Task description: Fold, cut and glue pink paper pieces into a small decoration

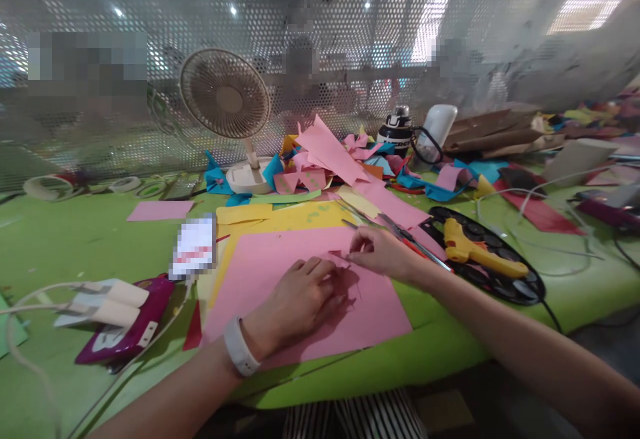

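Note:
A large sheet of pink paper (245, 279) lies before me, partly over yellow paper (295, 216). My left hand (300, 299), with a pale band on its wrist, is over the pink sheet with its fingers curled. What those fingers hold, if anything, is hidden. Close by, my right hand (377, 250) pinches a small piece of pink paper (337, 253) between thumb and forefinger, just above the sheet. Scissors (407, 236) lie beyond my right wrist. A yellow glue gun (475, 252) rests on a black tray (535, 286) to the right.
A fan (227, 99) stands at the back beside heaped paper scraps (325, 152) and a dark bottle (395, 129). On the left are a phone (194, 246) and a purple power strip (150, 299) with white plugs and trailing cables. A perforated metal screen (340, 32) rises behind the green tabletop (90, 239).

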Tool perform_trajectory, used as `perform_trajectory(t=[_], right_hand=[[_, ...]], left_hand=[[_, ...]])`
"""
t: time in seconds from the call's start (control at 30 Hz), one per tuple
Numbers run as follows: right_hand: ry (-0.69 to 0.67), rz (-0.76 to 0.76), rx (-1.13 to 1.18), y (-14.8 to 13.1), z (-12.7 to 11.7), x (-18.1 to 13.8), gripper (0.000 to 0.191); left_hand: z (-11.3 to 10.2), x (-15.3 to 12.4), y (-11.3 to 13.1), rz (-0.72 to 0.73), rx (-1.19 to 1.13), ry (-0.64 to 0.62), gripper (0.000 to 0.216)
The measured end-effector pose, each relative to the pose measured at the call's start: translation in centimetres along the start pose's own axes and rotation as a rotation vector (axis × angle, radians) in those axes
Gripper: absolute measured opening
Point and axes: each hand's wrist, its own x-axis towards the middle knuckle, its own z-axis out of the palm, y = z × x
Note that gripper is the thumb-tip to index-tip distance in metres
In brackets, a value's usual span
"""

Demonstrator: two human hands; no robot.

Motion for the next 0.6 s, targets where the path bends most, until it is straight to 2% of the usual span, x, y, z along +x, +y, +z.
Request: perform_trajectory(t=[0.1, 0.2, 0.37, 0.6], right_hand=[[-0.203, 0.113, 0.132, 0.38, 0.05, 0.0, 0.01], [-0.292, 0.172, 0.246, 0.69, 0.26, 0.16, 0.013], [-0.325, 0.248, 0.312, 0.47, 0.3, 0.39, 0.013], [-0.319, 0.237, 0.343, 0.69, 0.26, 0.34, 0.017]], left_hand=[[0.06, -0.01, 0.03, -0.005, 0.005, 0.008, 0.04], [0.13, -0.05, 0.02, -0.01, -0.003, 0.025, 0.039], [0.13, -0.06, -0.01, -0.016, -0.024, 0.032, 0.037], [-0.06, 0.04, 0.09, -0.004, -0.007, 0.015, 0.037]])
